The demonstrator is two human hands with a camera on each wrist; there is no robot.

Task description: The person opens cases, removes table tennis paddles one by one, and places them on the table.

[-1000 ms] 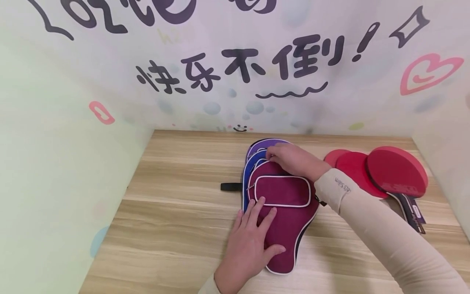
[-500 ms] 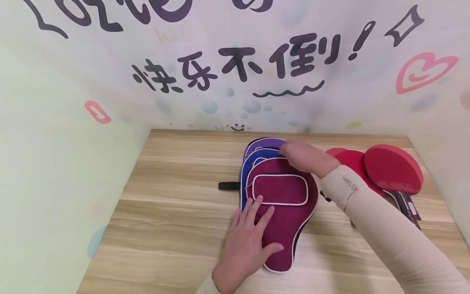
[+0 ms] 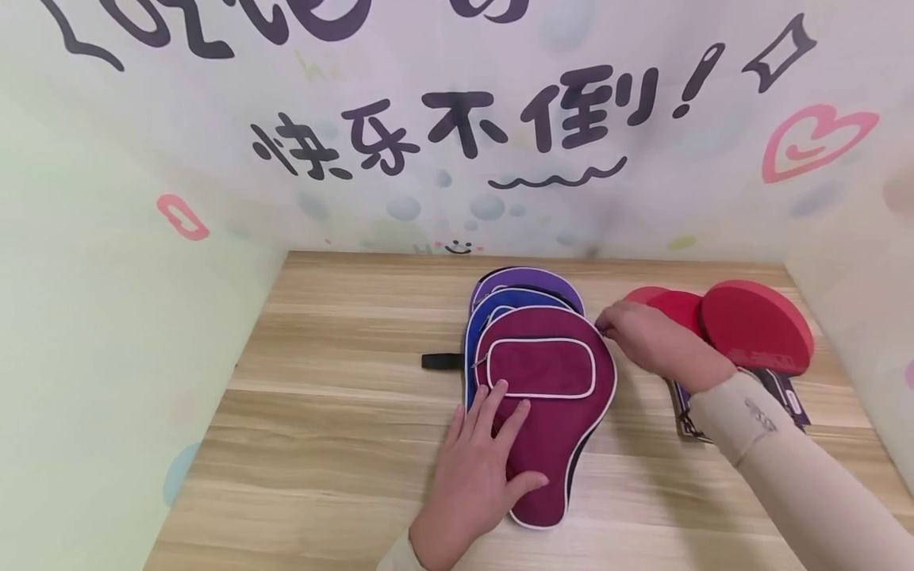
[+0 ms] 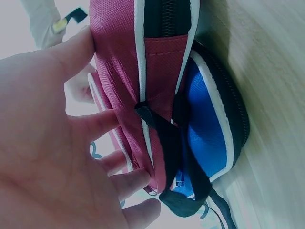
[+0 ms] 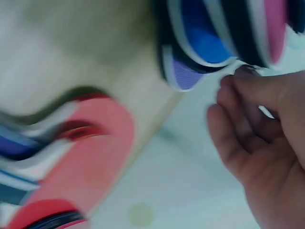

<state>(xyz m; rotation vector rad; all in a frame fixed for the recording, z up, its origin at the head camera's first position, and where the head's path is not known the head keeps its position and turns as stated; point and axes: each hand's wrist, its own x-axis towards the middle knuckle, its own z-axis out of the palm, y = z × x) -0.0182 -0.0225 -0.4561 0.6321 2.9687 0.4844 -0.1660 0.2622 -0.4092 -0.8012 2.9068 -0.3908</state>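
Note:
A maroon table tennis paddle case (image 3: pixel 546 432) with white piping lies on top of a blue case (image 3: pixel 524 296), which overlaps a purple case (image 3: pixel 535 277). My left hand (image 3: pixel 474 468) rests on the lower left of the maroon case with its fingers spread. At the case's upper right edge, my right hand (image 3: pixel 657 341) pinches a small dark zipper pull (image 5: pixel 247 70) between thumb and forefinger. The left wrist view shows the maroon case's zipped side (image 4: pixel 167 19) and a black strap (image 4: pixel 167 143) hanging from it.
Several red table tennis paddles (image 3: pixel 757 325) lie overlapped at the right, their handles partly behind my right forearm. A black strap (image 3: pixel 441 362) sticks out left of the cases. Printed walls (image 3: pixel 385 206) bound the wooden table (image 3: pixel 343 333) at the back and sides.
My right hand has travelled from the top left of the maroon case along its upper edge to the right side, uncovering the top of the cases. My left hand stays on the case.

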